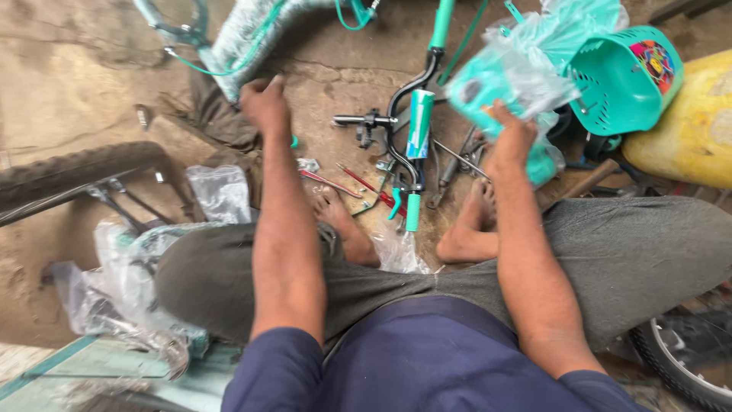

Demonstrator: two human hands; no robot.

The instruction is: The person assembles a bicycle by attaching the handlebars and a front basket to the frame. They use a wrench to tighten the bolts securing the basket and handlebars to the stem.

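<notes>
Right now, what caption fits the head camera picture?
Right hand lifts a plastic-wrapped teal part; handlebars lie below.

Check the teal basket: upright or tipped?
Tipped. The teal basket lies on its side against the yellow container, its open mouth facing left.

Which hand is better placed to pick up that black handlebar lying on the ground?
Probably the left hand: it looks closed but holds nothing I can make out. The right hand already grips a teal part in a plastic bag. The handlebar lies between them.
</notes>
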